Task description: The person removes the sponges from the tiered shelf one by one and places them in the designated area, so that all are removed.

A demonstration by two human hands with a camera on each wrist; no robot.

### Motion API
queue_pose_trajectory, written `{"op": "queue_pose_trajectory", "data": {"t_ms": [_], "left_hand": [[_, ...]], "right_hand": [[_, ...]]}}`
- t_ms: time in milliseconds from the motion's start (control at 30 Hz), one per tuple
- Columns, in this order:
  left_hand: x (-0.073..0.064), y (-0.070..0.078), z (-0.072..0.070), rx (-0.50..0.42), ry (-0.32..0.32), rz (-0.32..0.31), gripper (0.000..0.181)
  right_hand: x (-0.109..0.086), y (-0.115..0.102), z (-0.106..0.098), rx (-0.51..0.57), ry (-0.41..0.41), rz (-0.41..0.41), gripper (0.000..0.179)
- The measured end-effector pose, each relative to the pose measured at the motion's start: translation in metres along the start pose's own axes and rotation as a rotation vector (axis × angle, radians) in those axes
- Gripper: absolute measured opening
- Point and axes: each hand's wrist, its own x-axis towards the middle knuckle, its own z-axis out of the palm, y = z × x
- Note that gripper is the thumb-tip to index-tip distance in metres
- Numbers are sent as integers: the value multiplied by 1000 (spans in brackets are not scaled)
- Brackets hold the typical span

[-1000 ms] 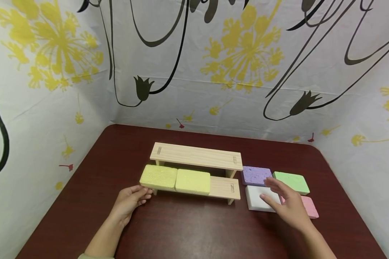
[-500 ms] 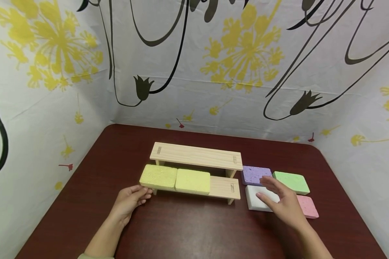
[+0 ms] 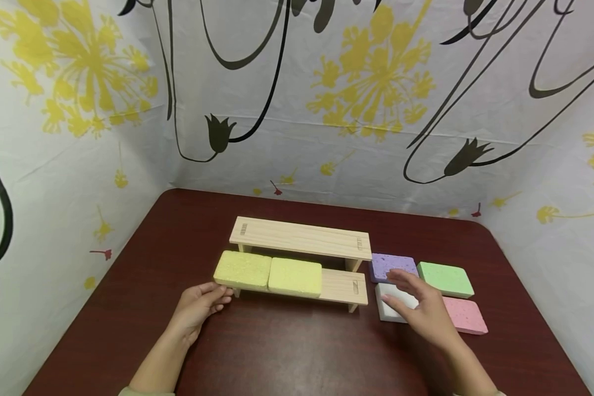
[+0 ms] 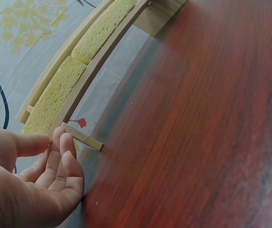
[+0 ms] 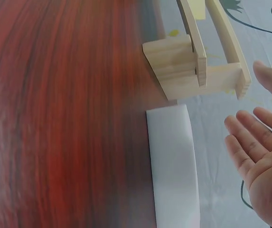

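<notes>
A two-step wooden rack stands on the table. On its lower step lie two yellow sponges, side by side from the left end, and bare wood shows to their right. My left hand pinches the left end of that lower step between thumb and fingers, close to the sponge. Over a white block hovers my right hand, thumb and fingers spread with nothing between them. The right wrist view shows the white block apart from the fingers. My hand hides part of it in the head view.
Behind the white block lies a purple sponge, near the rack's right end. A green sponge and a pink sponge are farther right. The dark red table meets patterned cloth at its back and sides.
My right hand has drifted left over the white block, uncovering more of the pink sponge. The left hand, rack and sponges have stayed put.
</notes>
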Motion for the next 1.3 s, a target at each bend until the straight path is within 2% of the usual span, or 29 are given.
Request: {"op": "queue_pose_trajectory", "data": {"t_ms": [200, 633, 867, 1300], "left_hand": [[0, 0, 0, -1, 1, 0, 28], [-1, 0, 0, 10, -5, 2, 29], [-2, -1, 0, 2, 5, -2, 28], [-3, -1, 1, 3, 5, -1, 28]], "right_hand": [[2, -2, 8, 10, -35, 22, 50], [7, -11, 22, 15, -65, 4, 49], [13, -19, 33, 16, -88, -64, 51], [24, -30, 49, -11, -142, -114, 51]]}}
